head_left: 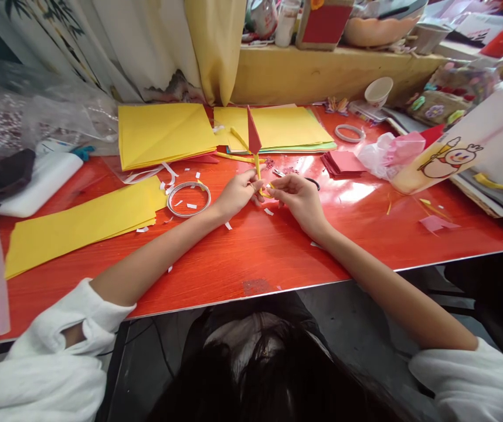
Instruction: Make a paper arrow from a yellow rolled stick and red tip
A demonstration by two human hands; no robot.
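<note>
Above the middle of the red table, my left hand (pixel 239 192) pinches a thin yellow paper stem (pixel 258 167). A folded red paper piece (pixel 254 136) with a pointed tip sits upright on top of that stem. My right hand (pixel 299 198) is close beside it, thumb and fingers pinched together near the stem's lower end. A small yellowish bit shows at those fingertips, too small to name. Partly behind my right hand lie scissors (pixel 312 183) with a dark handle. White paper scraps (pixel 268 211) are scattered under and around both hands.
Stacks of yellow paper (pixel 167 135) lie at the back, with a cut yellow stack (pixel 84 220) at left. A tape roll (pixel 189 199) rests by my left forearm. Red paper squares (pixel 343 164), another tape roll (pixel 349 133) and a tilted printed cup (pixel 449 155) are at right.
</note>
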